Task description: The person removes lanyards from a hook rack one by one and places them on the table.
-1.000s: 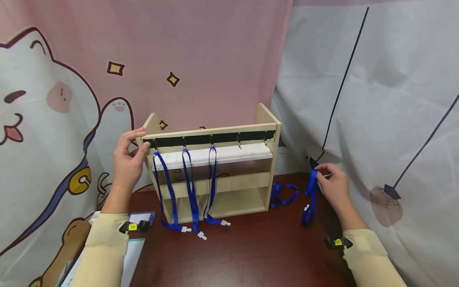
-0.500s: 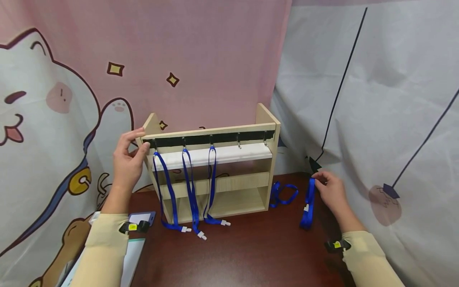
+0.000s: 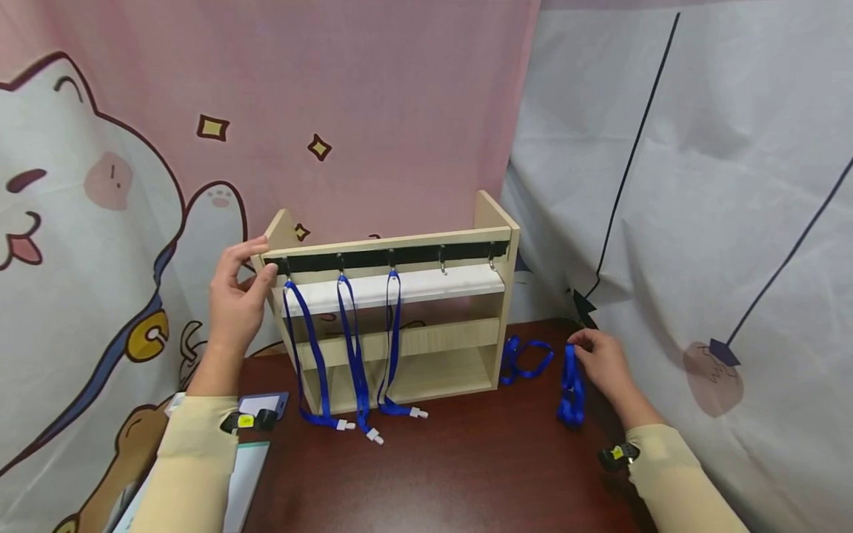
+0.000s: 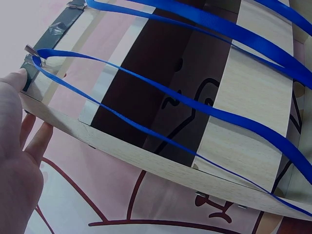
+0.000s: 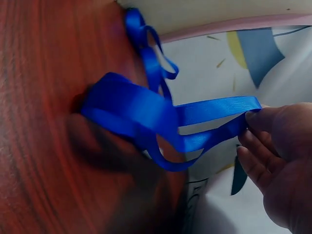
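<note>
My left hand [image 3: 238, 292] grips the upper left corner of a pale wooden rack [image 3: 460, 329], thumb on the front and fingers behind the side panel. In the left wrist view the thumb presses beside a metal hook on the dark strip [image 4: 53, 31]. Three blue lanyards with white clips hang from the rack's left hooks; the middle one is a doubled lanyard [image 3: 358, 355]. To the right of the rack, my right hand [image 3: 603, 363] pinches the top of a folded blue lanyard [image 5: 214, 114] between thumb and fingertips. Its loops hang down close over the table.
Another blue lanyard [image 3: 526, 360] lies coiled on the dark red table [image 3: 426, 474] beside the rack's right side. Two bare hooks are at the strip's right end, one being a metal hook [image 3: 443, 266]. A blue-edged card [image 3: 265, 403] lies at left near my sleeve.
My right hand has moved down and slightly left, lowering the pinched lanyard toward the table, so its loops bunch more. My left hand has stayed on the rack.
</note>
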